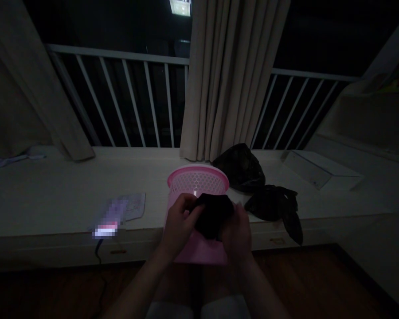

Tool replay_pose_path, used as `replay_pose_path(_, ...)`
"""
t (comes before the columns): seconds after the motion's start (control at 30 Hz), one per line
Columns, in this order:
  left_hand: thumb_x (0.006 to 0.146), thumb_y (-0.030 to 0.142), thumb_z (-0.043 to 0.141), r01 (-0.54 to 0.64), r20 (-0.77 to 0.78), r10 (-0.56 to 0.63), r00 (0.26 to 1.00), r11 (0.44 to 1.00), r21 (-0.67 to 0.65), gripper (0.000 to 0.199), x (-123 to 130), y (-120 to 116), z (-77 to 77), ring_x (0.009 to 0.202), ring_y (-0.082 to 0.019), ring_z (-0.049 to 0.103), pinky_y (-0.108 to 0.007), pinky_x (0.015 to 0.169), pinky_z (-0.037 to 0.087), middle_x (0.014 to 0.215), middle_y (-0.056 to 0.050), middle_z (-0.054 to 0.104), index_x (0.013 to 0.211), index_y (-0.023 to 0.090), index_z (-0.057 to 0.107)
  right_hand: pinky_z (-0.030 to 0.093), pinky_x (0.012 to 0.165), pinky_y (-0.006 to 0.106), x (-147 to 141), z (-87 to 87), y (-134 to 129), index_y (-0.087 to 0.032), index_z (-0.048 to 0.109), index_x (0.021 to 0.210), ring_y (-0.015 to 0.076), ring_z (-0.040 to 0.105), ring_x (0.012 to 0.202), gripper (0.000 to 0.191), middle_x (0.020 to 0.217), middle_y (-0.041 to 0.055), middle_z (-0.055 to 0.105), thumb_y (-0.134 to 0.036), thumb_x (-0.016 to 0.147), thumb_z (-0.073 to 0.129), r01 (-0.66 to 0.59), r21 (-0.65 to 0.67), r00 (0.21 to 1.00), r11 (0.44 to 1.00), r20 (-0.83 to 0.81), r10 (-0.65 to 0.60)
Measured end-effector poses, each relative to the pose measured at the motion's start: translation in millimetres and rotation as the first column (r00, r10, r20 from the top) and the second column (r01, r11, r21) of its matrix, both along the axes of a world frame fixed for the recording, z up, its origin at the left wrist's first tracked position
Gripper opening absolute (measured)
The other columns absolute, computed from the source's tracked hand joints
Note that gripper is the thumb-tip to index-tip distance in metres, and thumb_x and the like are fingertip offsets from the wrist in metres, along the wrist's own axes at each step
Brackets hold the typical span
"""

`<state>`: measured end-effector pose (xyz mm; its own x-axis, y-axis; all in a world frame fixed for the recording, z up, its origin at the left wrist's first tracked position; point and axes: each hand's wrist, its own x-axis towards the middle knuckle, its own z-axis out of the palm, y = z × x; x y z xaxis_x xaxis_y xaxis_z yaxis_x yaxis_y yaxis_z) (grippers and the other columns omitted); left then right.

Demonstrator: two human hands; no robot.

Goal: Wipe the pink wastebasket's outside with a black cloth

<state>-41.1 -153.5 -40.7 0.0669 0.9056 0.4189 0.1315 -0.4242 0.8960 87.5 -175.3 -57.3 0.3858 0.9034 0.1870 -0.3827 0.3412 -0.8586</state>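
Note:
A soft, matte black bundle (215, 215) is held between my two hands, above the front of a pink plastic basket (199, 253). My left hand (180, 223) pinches its left side with thumb and fingers. My right hand (236, 232) closes around its right side, and those fingers are dim and partly hidden. Whether the bundle is cloth or plastic film, I cannot tell. The basket has a lattice wall below its pink rim and stands against the front of the white ledge (66, 195). Its lower front shows beneath my hands.
Two crumpled black plastic bags (241, 168) (272, 204) lie right of the basket, one drooping over the ledge edge. A white box (319, 168) sits farther right. On the left are a flat packet (135, 206) and a blurred lit device (106, 228) with a cable. Curtains (232, 79) and railings stand behind.

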Motion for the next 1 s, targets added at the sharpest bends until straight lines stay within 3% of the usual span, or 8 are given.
replay_pose_path(0.1,0.076,0.037,0.061,0.038,0.058,-0.033,0.998,0.994,-0.101,0.017,-1.0,-2.8,1.3,0.063,-0.014,0.057,-0.024,0.057,0.045,0.066,0.001,0.060,0.074,0.020,0.057,0.051,0.068,0.031,5.3,3.2,-1.1,-0.019,0.071,0.085,0.0207,0.065,0.077,0.046,0.082,0.0043,0.072,-0.062,0.074,0.061,-0.188,-0.040,0.980,0.981,-0.080,0.184)
replay_pose_path(0.23,0.080,0.042,0.057,0.084,0.041,-0.079,0.996,0.986,-0.144,0.027,-1.9,-8.0,-2.8,0.062,-0.014,0.056,-0.023,0.055,0.042,0.065,0.000,0.061,0.073,0.017,0.062,0.050,0.073,0.027,11.6,6.2,0.5,-0.025,0.071,0.100,0.0174,0.064,0.083,0.036,0.094,0.0003,0.072,-0.037,0.066,0.078,-0.194,0.003,0.974,0.981,0.117,0.192)
replay_pose_path(0.33,0.084,0.042,0.056,0.128,0.012,-0.128,0.992,0.980,-0.151,0.028,-2.5,-10.5,-9.2,0.066,-0.016,0.059,-0.025,0.059,0.045,0.070,-0.002,0.064,0.077,0.017,0.065,0.048,0.064,0.025,12.8,9.3,-0.3,-0.024,0.070,0.090,0.0153,0.061,0.071,0.026,0.078,-0.0011,0.068,-0.036,0.068,0.075,-0.198,0.013,0.948,0.980,0.258,0.188)
replay_pose_path(0.53,0.079,0.026,0.063,0.158,-0.006,-0.158,0.987,0.986,0.048,0.047,-1.9,-14.5,-11.6,0.113,-0.023,0.056,-0.034,0.095,0.044,0.128,-0.010,0.059,0.125,0.021,0.054,0.044,0.056,0.024,11.5,17.7,-4.1,-0.021,0.061,0.070,0.0133,0.055,0.060,0.021,0.064,-0.0024,0.062,-0.037,0.064,0.074,-0.122,-0.072,0.951,0.990,0.276,0.137)
replay_pose_path(0.63,0.073,0.024,0.066,0.238,-0.001,-0.239,0.971,0.969,-0.070,0.030,-1.4,-14.0,-5.8,0.095,-0.020,0.060,-0.032,0.085,0.046,0.101,-0.006,0.066,0.102,0.019,0.061,0.043,0.055,0.024,13.0,19.7,-4.0,-0.020,0.063,0.069,0.0136,0.055,0.058,0.021,0.063,-0.0027,0.063,-0.033,0.058,0.075,-0.115,-0.162,0.954,0.980,0.255,0.155)
replay_pose_path(0.73,0.068,0.027,0.069,0.306,0.095,-0.292,0.952,0.926,-0.220,0.019,-3.1,-12.7,-0.4,0.066,-0.013,0.052,-0.024,0.061,0.042,0.069,0.003,0.054,0.074,0.019,0.053,0.042,0.053,0.022,15.1,19.1,-4.3,-0.019,0.062,0.067,0.0119,0.054,0.056,0.024,0.062,-0.0035,0.062,-0.032,0.054,0.078,-0.140,-0.185,0.957,0.973,0.226,0.181)
replay_pose_path(0.87,0.063,0.029,0.072,0.398,0.292,-0.316,0.902,0.871,-0.288,0.028,-7.9,-13.2,3.4,0.059,-0.009,0.043,-0.020,0.054,0.035,0.063,0.006,0.046,0.068,0.019,0.046,0.035,0.041,0.017,16.8,10.9,-9.8,-0.022,0.053,0.072,0.0074,0.047,0.042,0.035,0.052,-0.0081,0.053,-0.044,0.064,0.078,-0.289,-0.111,0.956,0.951,0.006,0.292)
replay_pose_path(1.0,0.064,0.039,0.070,0.362,0.533,-0.134,0.835,0.864,-0.350,0.033,-7.9,-13.1,2.8,0.053,-0.009,0.044,-0.019,0.050,0.036,0.061,0.007,0.048,0.072,0.021,0.044,0.017,0.028,0.016,14.5,-3.0,-18.2,-0.025,0.048,0.084,0.0025,0.026,0.026,0.040,0.051,-0.0117,0.048,-0.052,0.071,0.074,-0.594,-0.090,0.802,0.799,-0.135,0.582)
